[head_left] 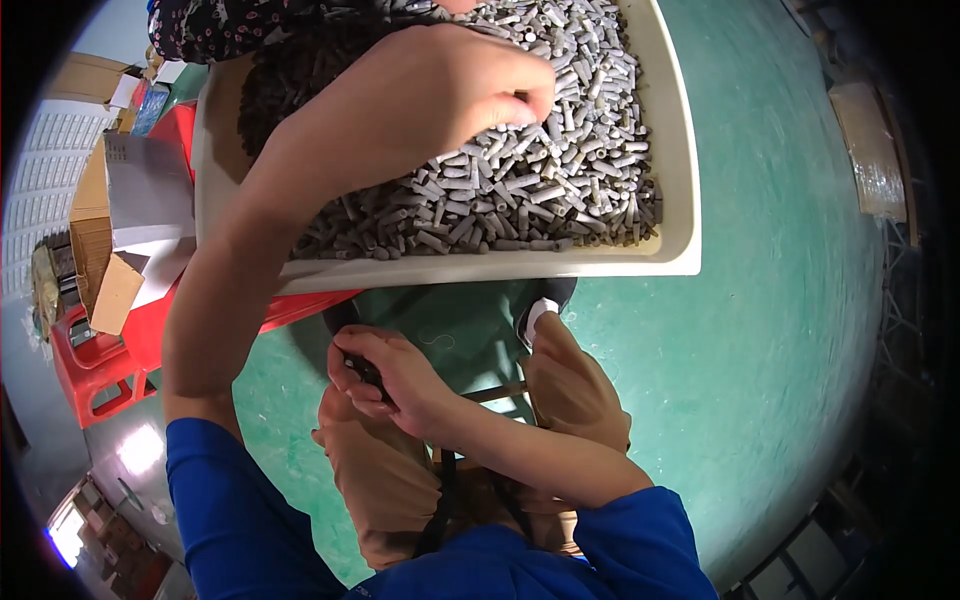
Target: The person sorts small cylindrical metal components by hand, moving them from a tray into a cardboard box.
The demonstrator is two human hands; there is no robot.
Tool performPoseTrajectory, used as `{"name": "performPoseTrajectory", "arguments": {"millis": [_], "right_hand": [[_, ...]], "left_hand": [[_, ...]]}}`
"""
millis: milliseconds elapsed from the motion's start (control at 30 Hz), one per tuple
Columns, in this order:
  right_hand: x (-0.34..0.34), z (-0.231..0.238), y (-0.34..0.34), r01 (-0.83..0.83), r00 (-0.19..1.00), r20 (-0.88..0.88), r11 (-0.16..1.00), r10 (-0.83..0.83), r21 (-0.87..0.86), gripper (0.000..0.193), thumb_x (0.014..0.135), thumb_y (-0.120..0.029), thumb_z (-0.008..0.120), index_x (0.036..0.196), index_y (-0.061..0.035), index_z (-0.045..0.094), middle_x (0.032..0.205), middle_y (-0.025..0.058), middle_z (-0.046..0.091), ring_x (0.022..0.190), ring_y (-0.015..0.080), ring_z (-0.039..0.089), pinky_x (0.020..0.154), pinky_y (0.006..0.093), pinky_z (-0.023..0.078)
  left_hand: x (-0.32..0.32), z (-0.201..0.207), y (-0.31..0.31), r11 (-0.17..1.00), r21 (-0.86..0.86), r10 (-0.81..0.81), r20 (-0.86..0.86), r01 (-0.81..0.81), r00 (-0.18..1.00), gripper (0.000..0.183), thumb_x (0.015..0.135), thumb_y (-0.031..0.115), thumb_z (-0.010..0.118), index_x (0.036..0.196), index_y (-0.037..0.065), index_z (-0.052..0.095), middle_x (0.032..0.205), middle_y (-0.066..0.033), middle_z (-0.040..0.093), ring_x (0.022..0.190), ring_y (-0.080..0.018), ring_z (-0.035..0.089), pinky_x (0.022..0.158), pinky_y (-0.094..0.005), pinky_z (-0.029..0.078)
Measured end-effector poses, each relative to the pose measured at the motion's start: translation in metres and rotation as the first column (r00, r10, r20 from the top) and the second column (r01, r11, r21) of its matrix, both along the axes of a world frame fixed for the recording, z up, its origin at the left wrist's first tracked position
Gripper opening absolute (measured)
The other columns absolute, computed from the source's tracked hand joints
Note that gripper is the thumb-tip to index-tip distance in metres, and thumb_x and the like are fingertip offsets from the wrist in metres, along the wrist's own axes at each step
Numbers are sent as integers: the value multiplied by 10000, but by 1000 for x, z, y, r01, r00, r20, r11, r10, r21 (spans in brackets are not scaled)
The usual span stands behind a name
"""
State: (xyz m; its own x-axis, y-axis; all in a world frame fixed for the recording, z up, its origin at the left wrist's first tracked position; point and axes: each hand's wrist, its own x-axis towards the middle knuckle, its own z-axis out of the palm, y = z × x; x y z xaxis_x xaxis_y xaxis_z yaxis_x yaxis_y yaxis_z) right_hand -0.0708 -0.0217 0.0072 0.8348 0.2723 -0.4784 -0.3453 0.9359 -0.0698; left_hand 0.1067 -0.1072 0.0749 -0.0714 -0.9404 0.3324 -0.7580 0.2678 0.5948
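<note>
A white tray [480, 268] holds a heap of small grey tube-shaped pieces [520, 190]. My left hand [465, 90] is over the heap, with its fingers curled in and the thumb pressed against them. Whatever lies between those fingertips is hidden. Down by my knee, in front of the tray, my right hand [385, 372] is closed around a small black object [364, 372]. Fingers cover most of that object, so its kind does not show.
Across the tray's far left reaches another person's dark floral sleeve [220, 25]. A red plastic stool [100, 370] and opened cardboard boxes [110, 235] stand to the left. Below the tray, a foot [545, 312] rests on the green floor [760, 400].
</note>
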Motion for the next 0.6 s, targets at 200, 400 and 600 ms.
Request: {"name": "performPoseTrajectory", "arguments": {"millis": [200,400,600], "right_hand": [[0,0,1,-3,1000,2,1000,3,-10,265,926,-214,422,734,-40,479,595,6,407,421,47,293,365,190,205],[0,0,1,7,1000,1,1000,-7,6,265,926,-214,422,736,-39,483,596,6,412,422,46,296,365,189,205],[0,2,1,0,1000,-11,1000,0,9,265,925,-213,426,736,-37,485,587,8,409,420,48,299,364,190,203]], "left_hand": [[-8,0,3,997,34,49,352,-65,935,120,788,77,594,865,23,519,788,-113,563,710,-310,558,590,-375,425],[-4,1,2,997,68,18,276,-38,961,93,805,60,579,830,19,500,723,-91,520,647,-264,539,563,-338,415],[7,34,4,976,217,83,-436,15,896,91,901,78,501,856,11,543,703,2,486,600,-83,443,534,-204,365]]}}
